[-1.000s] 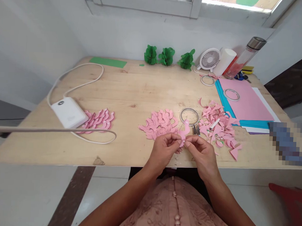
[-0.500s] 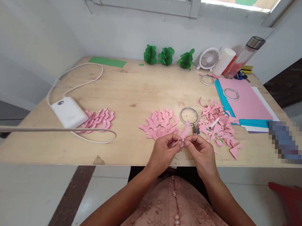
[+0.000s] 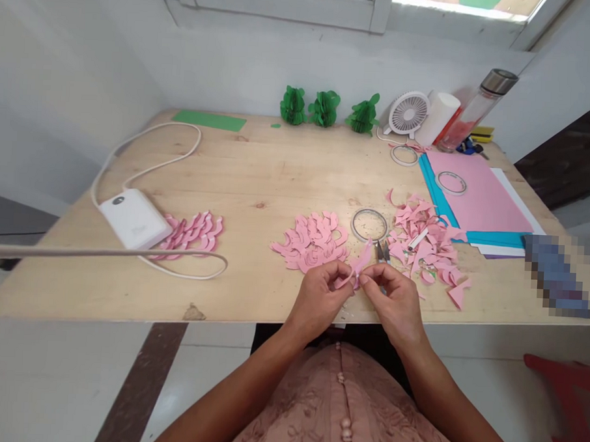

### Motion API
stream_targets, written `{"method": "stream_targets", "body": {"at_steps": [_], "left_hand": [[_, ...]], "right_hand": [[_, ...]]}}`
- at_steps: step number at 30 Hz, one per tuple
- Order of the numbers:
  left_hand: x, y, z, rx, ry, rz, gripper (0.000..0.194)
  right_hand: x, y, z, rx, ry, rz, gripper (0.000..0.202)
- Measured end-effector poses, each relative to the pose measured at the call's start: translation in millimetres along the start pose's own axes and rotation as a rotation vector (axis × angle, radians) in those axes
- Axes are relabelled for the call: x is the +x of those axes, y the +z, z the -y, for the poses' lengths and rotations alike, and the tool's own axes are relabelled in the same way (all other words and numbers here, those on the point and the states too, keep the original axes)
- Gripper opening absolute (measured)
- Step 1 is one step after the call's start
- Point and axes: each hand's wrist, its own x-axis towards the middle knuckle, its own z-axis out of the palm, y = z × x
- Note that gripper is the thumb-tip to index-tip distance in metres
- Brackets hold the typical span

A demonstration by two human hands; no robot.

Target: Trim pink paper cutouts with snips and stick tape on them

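Note:
Close to the table's front edge, my left hand pinches a curved pink paper piece. My right hand has its thumb and forefinger closed at the same piece, fingertips almost meeting the left ones; the exact spot they grip is partly hidden. Just beyond my left hand lies a pile of wavy pink paper cutouts. Past the fingertips are a roll of thin tape and scissors, their handles hidden by my right hand. Pink paper scraps are heaped to the right.
At left, a white power bank with a cable lies beside layered pink cutouts. Green paper ornaments, a small fan and a glass bottle stand along the wall. Coloured paper sheets lie at right under another tape roll.
The pink paper piece has turned slightly between my fingers, and its curved strip shows more clearly now. Both hands stay in nearly the same place.

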Motion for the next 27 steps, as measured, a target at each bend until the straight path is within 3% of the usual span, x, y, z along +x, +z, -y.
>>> {"method": "stream_targets", "body": {"at_steps": [27], "left_hand": [[0.3, -3.4, 4.1, 0.085, 0.056, 0.022, 0.013]], "right_hand": [[-0.6, -0.7, 2.1, -0.053, -0.019, 0.025, 0.008]]}}
